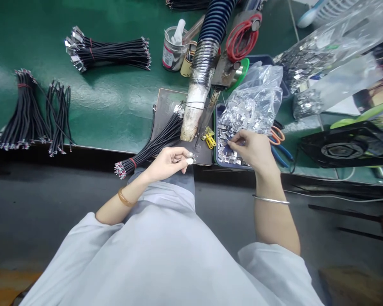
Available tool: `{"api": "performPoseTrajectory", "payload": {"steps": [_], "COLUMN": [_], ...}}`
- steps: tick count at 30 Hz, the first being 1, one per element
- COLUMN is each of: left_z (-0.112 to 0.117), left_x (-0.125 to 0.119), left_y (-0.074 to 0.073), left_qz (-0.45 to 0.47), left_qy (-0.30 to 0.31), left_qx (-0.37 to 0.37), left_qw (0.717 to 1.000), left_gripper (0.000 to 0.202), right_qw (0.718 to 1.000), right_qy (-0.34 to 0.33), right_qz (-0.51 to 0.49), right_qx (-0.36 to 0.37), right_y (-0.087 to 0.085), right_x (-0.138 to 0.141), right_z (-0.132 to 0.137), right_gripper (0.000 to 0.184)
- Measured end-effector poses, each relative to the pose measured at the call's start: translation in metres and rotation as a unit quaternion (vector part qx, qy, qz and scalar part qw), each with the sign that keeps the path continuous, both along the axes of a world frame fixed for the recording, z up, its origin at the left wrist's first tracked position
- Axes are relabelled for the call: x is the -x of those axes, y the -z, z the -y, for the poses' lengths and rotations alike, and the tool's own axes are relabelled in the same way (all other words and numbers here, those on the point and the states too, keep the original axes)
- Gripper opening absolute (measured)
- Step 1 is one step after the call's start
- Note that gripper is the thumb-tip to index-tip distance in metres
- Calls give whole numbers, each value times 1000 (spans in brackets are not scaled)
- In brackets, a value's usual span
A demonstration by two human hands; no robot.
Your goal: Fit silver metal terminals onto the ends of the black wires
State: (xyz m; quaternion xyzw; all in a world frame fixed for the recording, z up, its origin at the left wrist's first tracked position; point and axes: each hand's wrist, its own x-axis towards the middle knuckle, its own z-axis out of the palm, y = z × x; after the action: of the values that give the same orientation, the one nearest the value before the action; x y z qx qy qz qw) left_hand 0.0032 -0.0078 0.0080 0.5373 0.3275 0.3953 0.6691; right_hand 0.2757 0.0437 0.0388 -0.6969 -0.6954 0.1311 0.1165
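Observation:
My left hand (pixel 169 163) is closed in a pinch at the bench edge, beside a bundle of black cables (pixel 161 138). Small pale and shiny bits show at its fingertips, too small to name. My right hand (pixel 252 148) reaches over a blue tray (pixel 215 144) full of small metal connector shells (pixel 231 158), thumb and forefinger together; what they pinch, if anything, is unclear. The cable bundle lies partly on a dark board (pixel 166 102), its red-banded end hanging over the edge. A yellow plastic piece (pixel 210 138) sits between the hands.
A duct hose (pixel 207 51) and a soldering-type stand (pixel 223 74) rise above the board. More cable bundles (pixel 115 53) lie left on the green bench (pixel 108 97). Plastic bags of metal parts (pixel 306 63), orange-and-blue-handled pliers (pixel 279 155) and a black fan (pixel 347 146) lie right.

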Motion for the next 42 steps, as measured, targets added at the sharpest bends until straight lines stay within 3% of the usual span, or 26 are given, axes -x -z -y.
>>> {"api": "performPoseTrajectory", "payload": {"steps": [5, 10, 14, 17, 19, 24, 29, 35, 42], "left_z": [-1, -1, -1, 1, 2, 3, 5, 7, 7], "left_x": [-5, -8, -10, -11, -13, -19, -21, -20, -19], "left_y": [4, 3, 2, 0, -1, -1, -2, -5, -4], "left_qz": [12, 7, 9, 1, -7, -21, -53, -97, -109], "left_qy": [-30, -47, -61, -76, -96, -168, -174, -175, -168], "left_qx": [37, 37, 41, 46, 51, 41, 6, -33, -37], "left_qw": [999, 998, 997, 996, 994, 985, 983, 979, 979], "left_gripper": [28, 22, 21, 20, 21, 21, 23, 24, 22], "right_qw": [1000, 997, 990, 960, 937, 887, 893, 871, 858], "right_qy": [-20, -46, 35, 110, 126, 72, 36, 6, 29], "right_qz": [9, -56, -101, -182, -261, -429, -377, -465, -494], "right_qx": [16, 19, -88, -184, -195, -157, -242, -160, -140], "right_y": [-4, -2, 2, 2, 0, 2, 21, 34, 36], "right_x": [0, -2, 8, 16, 24, 61, 98, 106, 106], "right_z": [-4, 1, 18, 38, 51, 79, 85, 80, 80], "right_gripper": [16, 16, 14, 12, 14, 20, 12, 8, 7]}}
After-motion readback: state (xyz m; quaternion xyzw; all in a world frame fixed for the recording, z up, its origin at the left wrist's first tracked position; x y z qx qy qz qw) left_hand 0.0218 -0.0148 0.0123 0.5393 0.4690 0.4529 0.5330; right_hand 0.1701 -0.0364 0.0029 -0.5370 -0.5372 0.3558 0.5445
